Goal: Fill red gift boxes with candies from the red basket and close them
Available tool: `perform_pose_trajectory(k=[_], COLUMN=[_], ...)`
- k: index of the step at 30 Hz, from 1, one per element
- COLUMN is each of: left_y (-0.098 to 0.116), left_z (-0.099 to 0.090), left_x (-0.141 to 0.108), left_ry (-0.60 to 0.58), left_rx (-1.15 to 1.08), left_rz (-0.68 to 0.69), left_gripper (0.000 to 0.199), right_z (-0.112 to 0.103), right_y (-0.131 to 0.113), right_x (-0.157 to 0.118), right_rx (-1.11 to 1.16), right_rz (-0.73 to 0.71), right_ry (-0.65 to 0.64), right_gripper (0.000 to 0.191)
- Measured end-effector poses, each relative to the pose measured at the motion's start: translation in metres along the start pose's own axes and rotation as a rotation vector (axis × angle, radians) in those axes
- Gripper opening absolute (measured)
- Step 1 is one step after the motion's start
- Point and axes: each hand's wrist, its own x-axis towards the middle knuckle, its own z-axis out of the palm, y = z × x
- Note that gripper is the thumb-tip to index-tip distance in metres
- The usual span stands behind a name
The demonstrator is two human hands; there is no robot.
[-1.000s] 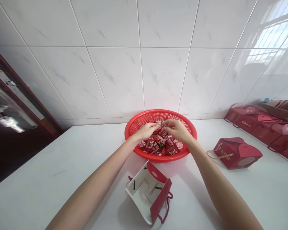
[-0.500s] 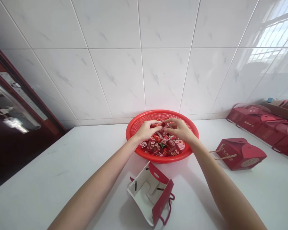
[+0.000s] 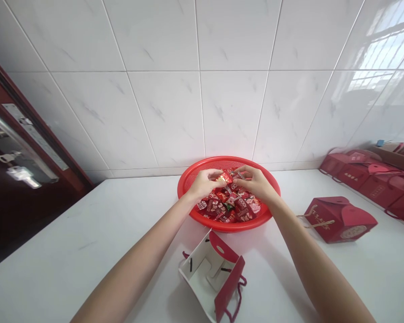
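Note:
A red perforated basket (image 3: 234,227) holds a heap of small wrapped candies (image 3: 244,207), mostly dark red. My left hand (image 3: 204,185), over the basket's left side, pinches a red-and-gold wrapped candy (image 3: 225,176) between thumb and fingers. Opposite it, my right hand (image 3: 256,181) reaches in with its fingers curled over the candies. Whatever lies between those fingertips is too small to make out. In front of the basket, between my forearms, stands an open-topped gift box (image 3: 202,280), white inside and red outside, with dark red cord handles; nothing but its folded bottom shows inside.
A closed red gift box (image 3: 343,220) with pale cord handles rests on the white counter (image 3: 74,251) at the right. Several more red boxes (image 3: 366,179) line the wall behind it. White tiles (image 3: 232,112) rise behind the basket; a dark door with keys (image 3: 22,175) is at left.
The red-and-gold candy in my left hand now shows more clearly, lifted toward the fingertips. My right hand has shifted slightly right, and the whole view has moved a little.

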Motion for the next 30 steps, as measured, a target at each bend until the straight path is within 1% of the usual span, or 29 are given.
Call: perform_pose_trajectory(k=[3,7,11,15,19,22,26,30], left_y=[0.004,0.007,0.008,0.009,0.010,0.010,0.008,0.004], left_z=[0.002,0.004,0.005,0.005,0.004,0.004,0.003,0.002], left_x=[-0.003,-0.007,-0.007,-0.006,-0.008,-0.009,-0.008,-0.007], left_ry=[-0.044,-0.088,-0.111,-0.138,-0.174,-0.168,-0.119,-0.109], left_rx=[-0.012,-0.022,-0.049,-0.056,-0.024,0.022,0.092,0.146], left_rz=[-0.025,-0.057,-0.062,-0.080,-0.122,-0.134,-0.104,-0.095], left_gripper=[0.042,0.042,0.047,0.054,0.056,0.055,0.055,0.056], right_z=[-0.001,-0.003,-0.004,-0.005,-0.005,-0.005,-0.006,-0.004], right_y=[0.002,0.005,0.006,0.004,0.002,0.002,-0.001,-0.004], right_x=[0.001,0.004,0.004,0.002,0.001,0.001,0.000,-0.003], right_rx=[0.049,0.099,0.117,0.113,0.091,0.079,0.083,0.088], right_rz=[0.003,-0.005,-0.016,-0.020,-0.006,0.004,0.011,0.018], right_ry=[-0.002,-0.010,-0.018,-0.063,-0.110,-0.134,-0.155,-0.226], right_gripper=[0.017,0.021,0.024,0.026,0.036,0.042,0.041,0.048])
